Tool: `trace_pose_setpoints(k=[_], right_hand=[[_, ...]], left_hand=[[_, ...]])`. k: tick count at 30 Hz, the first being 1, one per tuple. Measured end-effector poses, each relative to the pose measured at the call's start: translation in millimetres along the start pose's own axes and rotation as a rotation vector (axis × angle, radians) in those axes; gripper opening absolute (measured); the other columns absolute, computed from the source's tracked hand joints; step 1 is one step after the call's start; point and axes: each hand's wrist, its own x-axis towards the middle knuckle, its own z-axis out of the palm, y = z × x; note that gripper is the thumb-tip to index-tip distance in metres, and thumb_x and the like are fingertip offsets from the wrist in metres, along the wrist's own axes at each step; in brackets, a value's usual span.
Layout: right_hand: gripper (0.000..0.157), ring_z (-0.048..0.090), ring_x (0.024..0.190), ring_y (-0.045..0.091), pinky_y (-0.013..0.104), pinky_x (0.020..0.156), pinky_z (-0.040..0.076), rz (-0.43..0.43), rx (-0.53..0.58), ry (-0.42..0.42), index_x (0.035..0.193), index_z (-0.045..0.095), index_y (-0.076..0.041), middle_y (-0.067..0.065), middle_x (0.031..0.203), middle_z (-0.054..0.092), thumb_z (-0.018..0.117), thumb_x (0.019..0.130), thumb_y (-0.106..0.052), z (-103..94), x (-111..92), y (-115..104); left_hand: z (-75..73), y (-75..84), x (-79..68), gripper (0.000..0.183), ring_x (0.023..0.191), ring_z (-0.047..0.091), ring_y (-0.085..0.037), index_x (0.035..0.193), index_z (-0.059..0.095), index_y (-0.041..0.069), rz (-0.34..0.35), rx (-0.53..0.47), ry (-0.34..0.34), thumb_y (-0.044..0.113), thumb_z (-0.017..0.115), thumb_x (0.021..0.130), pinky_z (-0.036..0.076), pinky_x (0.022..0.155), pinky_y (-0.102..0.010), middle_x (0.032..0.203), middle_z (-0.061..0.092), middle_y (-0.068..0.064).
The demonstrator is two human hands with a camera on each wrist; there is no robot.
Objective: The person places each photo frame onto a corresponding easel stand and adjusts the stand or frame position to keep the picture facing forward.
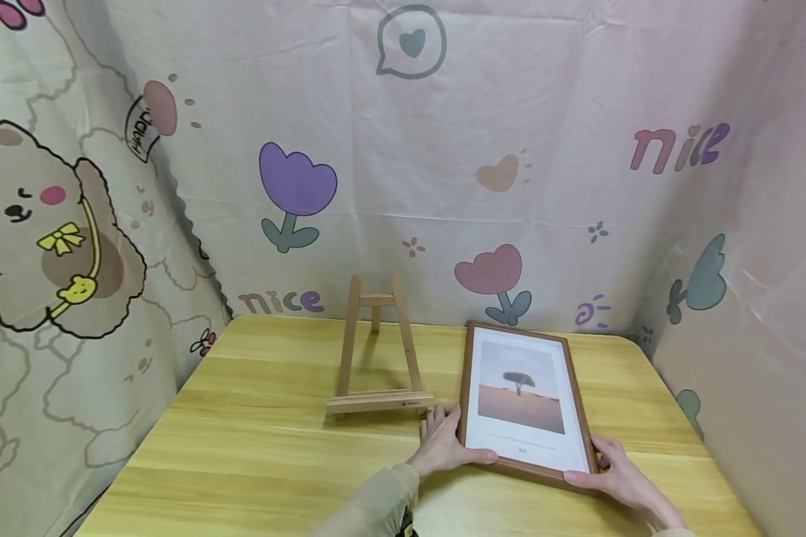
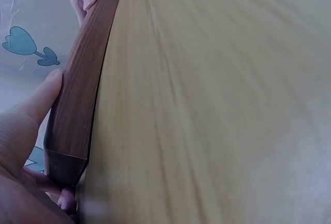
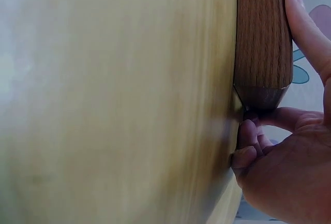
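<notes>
Frame underside: hidden; whether the brown wood-framed rectangular picture (image 1: 527, 403) rested fully flat could not be told.
Frame place: right of the small pale-wood easel (image 1: 379, 402), face up, lying askew, its far end close to the back edge of the yellow wood-grained table (image 1: 255, 432).
Frame gap: a strip of tabletop showed between the easel and the frame's left side, narrowing at the easel's ledge.
Frame look: a dark-crowned tree on reddish-brown ground, bordered in white; "A4" was legible, the finer line above it too small to read.
Left hand: the bare left hand (image 1: 441, 446), on the frame side nearer the easel, was clamped on the near corner, thumb over the near rail; some fingertips were hidden.
Right hand: the bare right hand (image 1: 616, 474), on the side farther from the easel, gripped the other near corner, fingers partly hidden.
Easel: upright; the small mark on its ledge was unreadable.
Table front: cut off, nearer the person than the easel.
Pale printed cloth (image 1: 389, 149): hung behind the easel, its top cut off.
</notes>
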Motion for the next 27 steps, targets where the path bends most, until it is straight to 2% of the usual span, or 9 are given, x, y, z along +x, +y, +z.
trace_pose_setpoints(k=[9, 15, 23, 27], right_hand=[[0.104, 0.045, 0.11, 0.031, 0.035, 0.088, 0.044, 0.014, -0.049, 0.01, 0.153, 0.019, 0.015, 0.031, 0.129, 0.037, 0.079, 0.087, -0.039, 1.0, 0.2, -0.9], [0.103, 0.046, 0.11, 0.03, 0.035, 0.088, 0.044, 0.001, -0.039, 0.022, 0.154, 0.019, 0.014, 0.033, 0.131, 0.037, 0.079, 0.086, -0.037, 3.3, -2.0, -1.1], [0.103, 0.046, 0.104, 0.025, 0.024, 0.078, 0.041, -0.028, -0.017, 0.049, 0.154, 0.021, 0.013, 0.031, 0.13, 0.04, 0.081, 0.084, -0.032, 6.3, -4.2, 1.8], [0.098, 0.048, 0.095, 0.017, 0.02, 0.073, 0.041, -0.085, 0.006, 0.046, 0.153, 0.023, 0.014, 0.026, 0.129, 0.052, 0.081, 0.085, -0.027, 6.5, -2.8, 2.8]], left_hand=[[1.7, -1.1, -1.6, 0.116, 0.125, 0.044, -0.037, 0.152, 0.04, 0.0, -0.009, -0.01, -0.002, 0.058, 0.089, 0.064, 0.038, 0.106, -0.052, 0.138, 0.048, -0.02], [3.9, -2.0, -0.8, 0.116, 0.123, 0.045, -0.034, 0.153, 0.041, 0.002, -0.007, -0.007, 0.01, 0.059, 0.089, 0.063, 0.039, 0.103, -0.049, 0.136, 0.049, -0.018], [4.3, -2.1, -4.2, 0.118, 0.119, 0.045, -0.034, 0.154, 0.038, 0.003, 0.021, -0.001, 0.021, 0.059, 0.089, 0.063, 0.039, 0.099, -0.046, 0.133, 0.049, -0.018], [3.7, -2.1, -4.6, 0.118, 0.12, 0.046, -0.035, 0.155, 0.037, 0.003, 0.022, -0.007, 0.019, 0.058, 0.089, 0.063, 0.039, 0.1, -0.047, 0.135, 0.049, -0.02]])
